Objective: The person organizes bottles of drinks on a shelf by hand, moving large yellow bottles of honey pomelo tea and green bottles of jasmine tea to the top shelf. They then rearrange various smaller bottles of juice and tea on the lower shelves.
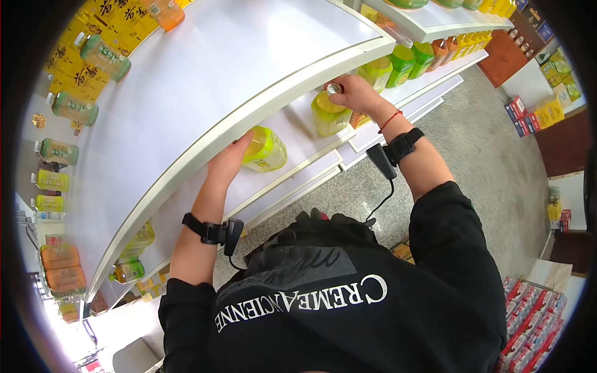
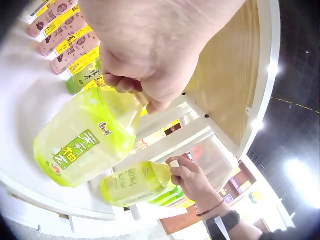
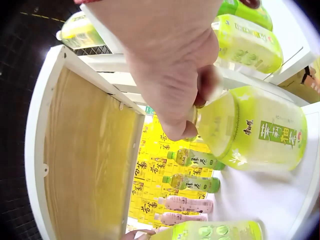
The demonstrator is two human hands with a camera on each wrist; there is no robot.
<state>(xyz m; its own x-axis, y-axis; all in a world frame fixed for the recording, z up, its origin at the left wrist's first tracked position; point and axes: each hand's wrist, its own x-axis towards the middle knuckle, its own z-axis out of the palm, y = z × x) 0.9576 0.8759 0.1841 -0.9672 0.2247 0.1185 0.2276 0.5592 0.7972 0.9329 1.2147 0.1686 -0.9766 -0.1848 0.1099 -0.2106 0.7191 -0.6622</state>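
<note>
My left hand [image 1: 227, 163] grips the neck end of a large yellow-green tea bottle [image 1: 268, 152], reaching in under the white upper shelf [image 1: 249, 112]. In the left wrist view, curled fingers wrap the top of this bottle [image 2: 85, 142], whose green label faces the camera. Over to the right, my right hand [image 1: 356, 93] pinches the white cap of a second, matching bottle [image 1: 328, 117] close to the shelf's front edge. The right wrist view shows thumb and fingers around that bottle's [image 3: 265, 130] cap, which they largely hide.
Green and orange bottles [image 1: 403, 65] line the neighbouring shelf on the right. Behind the held bottles stand slim pink bottles [image 3: 187, 204] and green tea bottles [image 3: 192, 183] before yellow boxes [image 3: 150, 175]. The upper shelf's thick white edge runs just above both hands.
</note>
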